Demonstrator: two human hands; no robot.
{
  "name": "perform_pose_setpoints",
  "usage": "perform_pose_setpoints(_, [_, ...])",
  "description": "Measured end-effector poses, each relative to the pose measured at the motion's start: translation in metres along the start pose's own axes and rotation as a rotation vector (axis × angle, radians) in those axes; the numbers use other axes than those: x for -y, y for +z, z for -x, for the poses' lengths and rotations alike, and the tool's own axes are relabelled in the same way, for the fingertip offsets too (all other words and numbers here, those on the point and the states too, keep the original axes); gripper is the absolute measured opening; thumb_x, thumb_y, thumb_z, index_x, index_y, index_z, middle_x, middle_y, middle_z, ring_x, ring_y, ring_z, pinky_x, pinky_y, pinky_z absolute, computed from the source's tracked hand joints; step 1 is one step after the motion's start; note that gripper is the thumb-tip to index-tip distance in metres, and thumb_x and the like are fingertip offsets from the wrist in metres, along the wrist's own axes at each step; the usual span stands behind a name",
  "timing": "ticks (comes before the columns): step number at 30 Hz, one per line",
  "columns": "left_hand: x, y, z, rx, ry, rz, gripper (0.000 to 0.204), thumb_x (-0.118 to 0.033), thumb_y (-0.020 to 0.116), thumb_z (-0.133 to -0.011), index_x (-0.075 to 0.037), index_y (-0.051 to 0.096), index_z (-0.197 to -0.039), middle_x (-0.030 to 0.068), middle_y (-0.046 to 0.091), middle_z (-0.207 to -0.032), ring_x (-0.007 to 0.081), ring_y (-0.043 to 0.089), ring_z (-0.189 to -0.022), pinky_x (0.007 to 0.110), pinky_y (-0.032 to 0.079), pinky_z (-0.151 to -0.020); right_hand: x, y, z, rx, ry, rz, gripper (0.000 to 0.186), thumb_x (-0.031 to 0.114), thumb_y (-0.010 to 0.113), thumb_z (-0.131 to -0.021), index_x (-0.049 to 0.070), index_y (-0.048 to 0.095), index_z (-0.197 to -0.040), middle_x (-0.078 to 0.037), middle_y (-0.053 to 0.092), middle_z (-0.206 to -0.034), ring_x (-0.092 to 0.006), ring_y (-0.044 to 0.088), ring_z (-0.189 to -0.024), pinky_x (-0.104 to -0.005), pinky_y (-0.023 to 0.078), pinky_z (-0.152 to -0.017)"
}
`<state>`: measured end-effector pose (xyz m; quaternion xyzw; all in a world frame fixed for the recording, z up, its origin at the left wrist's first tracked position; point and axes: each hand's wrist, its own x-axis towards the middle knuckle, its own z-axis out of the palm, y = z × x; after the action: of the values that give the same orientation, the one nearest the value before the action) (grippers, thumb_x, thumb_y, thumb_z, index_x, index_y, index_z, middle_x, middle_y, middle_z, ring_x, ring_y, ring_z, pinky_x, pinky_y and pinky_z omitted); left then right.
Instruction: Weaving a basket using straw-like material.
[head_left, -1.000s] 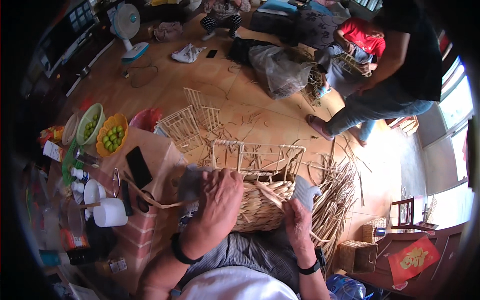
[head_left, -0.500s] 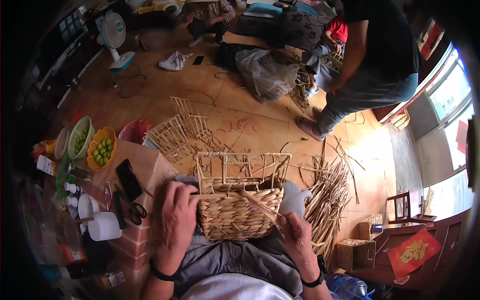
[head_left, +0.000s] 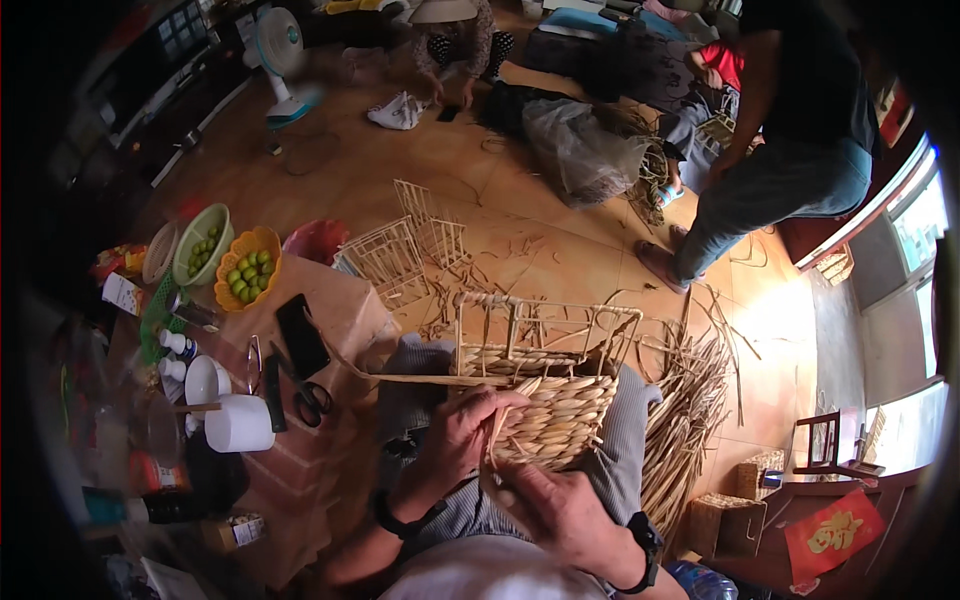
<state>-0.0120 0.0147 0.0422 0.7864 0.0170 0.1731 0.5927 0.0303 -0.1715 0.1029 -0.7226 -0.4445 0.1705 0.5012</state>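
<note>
A half-woven straw basket point(head_left: 555, 420) rests on my lap, its lower sides covered in thick braided strands. Above the weave, the bare frame point(head_left: 575, 318) still shows as an open grid. At the basket's near left corner, my left hand point(head_left: 455, 435) is closed, pinching a pale straw strand point(head_left: 497, 432). Just below it, my right hand point(head_left: 570, 512) has its thumb and fingers closed around the strand's lower part; its fingertips are partly blurred. Another long strand point(head_left: 430, 379) sticks out leftward from the weave above my left hand.
To my left, a brick-edged table holds scissors point(head_left: 313, 402), a black phone point(head_left: 302, 335), a white cup point(head_left: 240, 424) and fruit in a yellow bowl point(head_left: 249, 268). Bare basket frames point(head_left: 385, 262) stand ahead; a straw pile point(head_left: 690, 400) lies right. Other people are farther off.
My left hand has moved right onto the basket's near corner, and my right hand has come left below it. The basket has turned. The whole view has shifted; a far person now reaches toward the floor.
</note>
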Motion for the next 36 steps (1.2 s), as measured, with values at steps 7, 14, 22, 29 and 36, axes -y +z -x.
perform_pose_setpoints(7, [0.031, 0.004, 0.025, -0.035, -0.007, 0.053, 0.03, 0.003, 0.07, -0.096, -0.006, 0.07, -0.125, 0.0109, 0.072, -0.104, 0.0237, 0.072, -0.099, 0.034, 0.057, -0.086, -0.016, -0.033, -0.021, -0.183, 0.105, 0.155, 0.015, -0.004, 0.071, -0.091, 0.0, 0.071, -0.105, -0.017, 0.07, -0.09, -0.0355, 0.07, -0.08, -0.0399, 0.055, -0.071])
perform_pose_setpoints(14, [0.048, 0.022, 0.046, -0.122, -0.018, 0.268, 0.02, -0.007, 0.055, -0.109, -0.001, 0.068, -0.123, 0.0023, 0.065, -0.108, 0.0083, 0.06, -0.102, 0.031, 0.05, -0.089, -0.013, -0.005, -0.104, 0.146, -0.377, 0.647, 0.021, 0.008, 0.067, -0.084, 0.003, 0.066, -0.103, -0.011, 0.061, -0.097, -0.0305, 0.06, -0.097, -0.0407, 0.052, -0.082])
perform_pose_setpoints(22, [0.039, 0.02, 0.048, -0.095, -0.003, 0.013, 0.029, 0.002, 0.068, -0.094, -0.007, 0.071, -0.122, 0.0143, 0.065, -0.111, 0.0318, 0.067, -0.105, 0.039, 0.055, -0.088, -0.036, 0.021, -0.137, 0.351, -0.531, 0.948, 0.026, 0.016, 0.066, -0.079, 0.008, 0.07, -0.103, -0.008, 0.062, -0.101, -0.0261, 0.059, -0.106, -0.039, 0.049, -0.089])
perform_pose_setpoints(29, [0.039, -0.002, 0.056, -0.096, -0.119, 0.049, 0.021, 0.0, 0.062, -0.102, -0.001, 0.068, -0.123, 0.0085, 0.068, -0.114, 0.0225, 0.067, -0.111, 0.036, 0.056, -0.093, -0.026, 0.021, -0.14, 0.279, -0.476, 0.827, 0.017, 0.015, 0.069, -0.083, 0.006, 0.067, -0.098, -0.011, 0.065, -0.104, -0.0287, 0.064, -0.099, -0.0374, 0.053, -0.081])
perform_pose_setpoints(36, [0.031, -0.007, 0.03, -0.147, -0.138, 0.432, 0.02, -0.006, 0.059, -0.107, 0.002, 0.069, -0.123, 0.0084, 0.069, -0.114, 0.015, 0.068, -0.104, 0.028, 0.055, -0.097, -0.03, -0.048, -0.106, -0.23, 0.06, -0.489, 0.029, 0.025, 0.054, -0.113, -0.001, 0.065, -0.106, -0.008, 0.073, -0.091, -0.0191, 0.072, -0.082, -0.0371, 0.057, -0.08])
